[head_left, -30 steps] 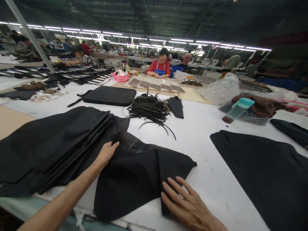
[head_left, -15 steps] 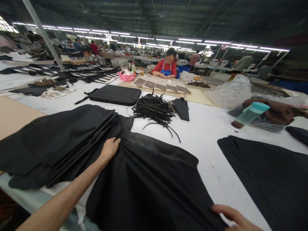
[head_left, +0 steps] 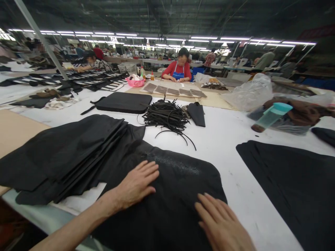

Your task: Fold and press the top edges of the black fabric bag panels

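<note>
A black leather-like panel (head_left: pixel 167 205) lies spread on the white table before me, with a pale, shiny smear along its far edge. My left hand (head_left: pixel 140 181) rests flat on its upper left part, fingers stretched out. Near the panel's right side, my right hand (head_left: pixel 222 218) also lies palm down with its fingers extended. Neither hand grips anything. Just left is a stack of similar black panels (head_left: pixel 75 150), overlapping in layers. Beyond the panel sits a heap of thin black strips (head_left: pixel 164 115).
Another black panel (head_left: pixel 288 184) lies to the right. Farther back are a black padded piece (head_left: pixel 123 102), a small black tapered piece (head_left: pixel 196 114), a bottle with a turquoise lid (head_left: pixel 273 116), a plastic bag (head_left: pixel 252 94) and a pink basket (head_left: pixel 135 82). A co-worker (head_left: pixel 179 69) sits across the table.
My left hand has let go of the panel's edge and now lies flat farther right. My right hand has moved up and left onto the panel, which now lies smoother.
</note>
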The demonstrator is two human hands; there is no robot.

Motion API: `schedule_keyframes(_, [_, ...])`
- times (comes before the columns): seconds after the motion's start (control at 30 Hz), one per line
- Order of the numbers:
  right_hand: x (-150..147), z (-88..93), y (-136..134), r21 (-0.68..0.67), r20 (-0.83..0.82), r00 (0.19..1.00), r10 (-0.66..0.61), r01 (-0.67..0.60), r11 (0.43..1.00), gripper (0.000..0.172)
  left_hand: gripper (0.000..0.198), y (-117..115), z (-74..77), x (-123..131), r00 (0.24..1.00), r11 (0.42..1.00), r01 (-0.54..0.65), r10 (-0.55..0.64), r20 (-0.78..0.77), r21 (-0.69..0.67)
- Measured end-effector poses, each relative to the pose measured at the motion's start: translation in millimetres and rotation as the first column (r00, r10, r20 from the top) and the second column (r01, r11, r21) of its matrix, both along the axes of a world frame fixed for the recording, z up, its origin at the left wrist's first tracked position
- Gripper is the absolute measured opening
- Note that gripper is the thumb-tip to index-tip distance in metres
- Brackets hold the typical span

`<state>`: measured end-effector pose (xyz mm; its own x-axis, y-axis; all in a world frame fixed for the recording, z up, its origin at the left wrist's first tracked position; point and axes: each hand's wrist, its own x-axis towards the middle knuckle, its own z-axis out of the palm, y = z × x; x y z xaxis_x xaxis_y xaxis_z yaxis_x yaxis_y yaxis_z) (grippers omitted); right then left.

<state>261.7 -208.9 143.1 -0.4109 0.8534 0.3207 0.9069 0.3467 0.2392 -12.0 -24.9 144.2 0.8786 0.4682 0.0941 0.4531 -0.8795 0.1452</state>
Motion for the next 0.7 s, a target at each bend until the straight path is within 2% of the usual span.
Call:
schedule_keyframes(0.03, [-20.7, -2.5, 13.1, -0.007, -0.019, 0.998, 0.057, -0.057, 0.998, 0.035, 0.055, -8.0, -3.8, 1.8, 0.994, 0.993, 0.087, -0.091, -0.051, -0.077])
schedule_keyframes(0.07, [-36.7, -8.0, 22.7, -0.039, -0.038, 0.996, 0.078, -0.08, 0.996, 0.042, 0.063, -15.9, -8.8, 3.1, 0.99, 0.985, 0.106, -0.118, -0.081, -0.134])
schedule_keyframes(0.13, [-50.2, -24.9, 30.7, -0.087, -0.049, 0.997, 0.067, -0.071, 0.994, 0.057, 0.074, -32.5, -20.9, 4.6, 0.995, 0.982, 0.034, -0.051, -0.091, -0.185])
schedule_keyframes(0.2, [-41.2, -43.0, 25.6, -0.097, -0.027, 0.998, 0.059, -0.061, 0.993, 0.065, 0.078, -51.8, -32.7, 6.3, 0.998, 0.978, -0.019, 0.005, -0.068, -0.208])
schedule_keyframes(0.3, [-11.5, -61.3, 5.7, -0.014, 0.033, 0.992, 0.125, -0.125, 0.992, 0.069, 0.081, -83.2, -44.5, 10.5, 1.0, 0.961, 0.01, -0.018, -0.024, -0.275])
schedule_keyframes(0.4, [4.0, -68.1, -14.5, 0.1, 0.111, 0.976, 0.185, -0.196, 0.975, 0.06, 0.076, -105.6, -45.6, 11.8, 0.997, 0.939, 0.071, -0.08, -0.012, -0.336])
schedule_keyframes(0.5, [-2.1, -68.8, -28.4, 0.145, 0.143, 0.98, 0.137, -0.157, 0.977, 0.049, 0.079, -112.6, -39.5, 4.2, 0.992, 0.938, 0.069, -0.1, -0.075, -0.341])
schedule_keyframes(0.6, [-15.2, -67.8, -36.9, 0.18, 0.154, 0.979, 0.132, -0.159, 0.971, 0.043, 0.099, -110.8, -36.6, -11.6, 0.988, 0.96, 0.036, -0.076, -0.137, -0.279])
schedule_keyframes(0.7, [-24.3, -69.5, -44.3, 0.207, 0.191, 0.966, 0.177, -0.215, 0.954, 0.037, 0.111, -108.0, -41.4, -30.3, 0.977, 0.988, 0.048, -0.077, -0.201, -0.148])
